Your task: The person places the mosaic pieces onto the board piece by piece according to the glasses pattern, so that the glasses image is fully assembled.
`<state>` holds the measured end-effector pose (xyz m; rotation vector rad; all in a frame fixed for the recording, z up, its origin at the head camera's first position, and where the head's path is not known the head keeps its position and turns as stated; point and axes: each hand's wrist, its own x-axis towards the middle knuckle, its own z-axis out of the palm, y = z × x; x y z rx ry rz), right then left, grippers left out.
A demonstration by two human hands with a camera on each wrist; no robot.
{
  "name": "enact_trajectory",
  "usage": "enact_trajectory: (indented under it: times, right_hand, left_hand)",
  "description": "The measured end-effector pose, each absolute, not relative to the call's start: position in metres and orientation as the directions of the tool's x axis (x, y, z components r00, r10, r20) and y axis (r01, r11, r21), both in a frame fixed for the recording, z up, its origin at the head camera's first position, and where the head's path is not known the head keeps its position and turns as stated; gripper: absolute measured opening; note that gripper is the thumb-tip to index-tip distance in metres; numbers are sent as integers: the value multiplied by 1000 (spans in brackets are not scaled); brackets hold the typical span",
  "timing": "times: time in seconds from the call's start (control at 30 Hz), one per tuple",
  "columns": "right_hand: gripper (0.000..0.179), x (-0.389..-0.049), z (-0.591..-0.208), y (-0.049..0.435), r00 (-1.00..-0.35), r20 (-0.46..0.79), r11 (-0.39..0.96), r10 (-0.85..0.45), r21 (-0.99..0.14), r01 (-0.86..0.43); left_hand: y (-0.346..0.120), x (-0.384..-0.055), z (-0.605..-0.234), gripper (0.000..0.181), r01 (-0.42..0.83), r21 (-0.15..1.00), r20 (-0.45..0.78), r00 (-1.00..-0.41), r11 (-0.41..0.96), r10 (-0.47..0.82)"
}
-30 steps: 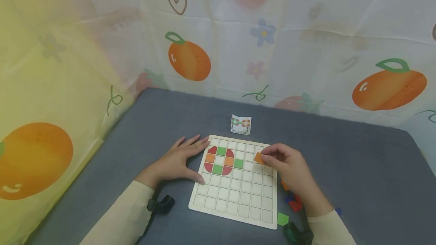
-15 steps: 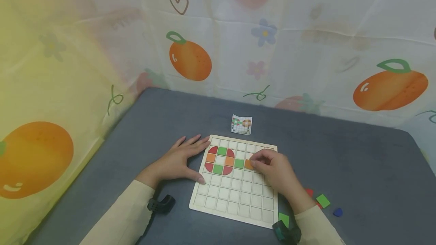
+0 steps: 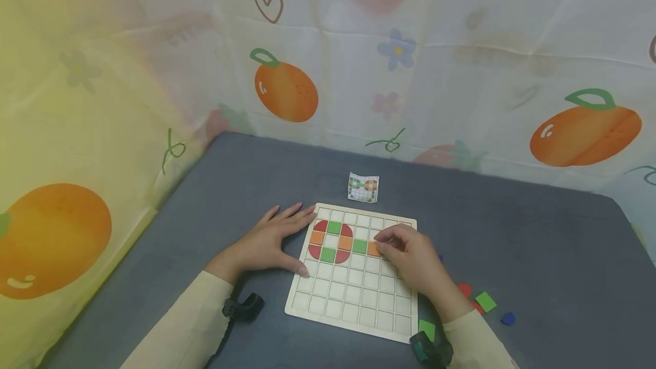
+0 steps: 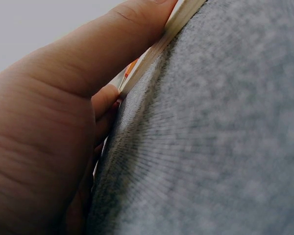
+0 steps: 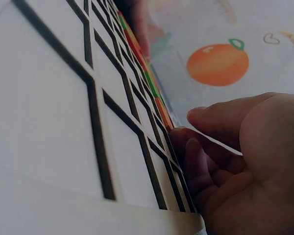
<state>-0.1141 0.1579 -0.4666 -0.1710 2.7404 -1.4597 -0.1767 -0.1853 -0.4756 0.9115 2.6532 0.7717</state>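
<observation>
A pale square grid board lies on the table. My left hand rests spread at its left side, fingertips at the upper left corner and thumb on the left rim; the left wrist view shows the thumb against the edge. My right hand is over the board's right half. Its fingertips touch an orange square tile lying in a cell beside a green tile. In the right wrist view, thumb and index finger stand apart. Red, green and orange tiles form a ring at left.
A small pattern card lies beyond the board. Right of my right forearm are a loose green tile, red pieces and a blue piece. Another green tile touches the board's lower right corner.
My right hand has moved left with the orange tile, which now lies in the cell right of the green one. Its thumb and index finger have parted slightly. The left hand has stayed put.
</observation>
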Motion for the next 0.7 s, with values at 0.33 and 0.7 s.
enact_trajectory:
  times: [0.33, 0.7]
  right_hand:
    - [30, -111, -460, 164, -994, -12, 335, -113, -942, -26]
    - [51, -102, -436, 186, -982, 85, 176, -166, -978, -114]
  left_hand:
    - [-186, -176, -475, 127, 503, 551, -47, -778, 666, 626]
    - [-187, -178, -476, 129, 501, 552, -59, -773, 666, 631]
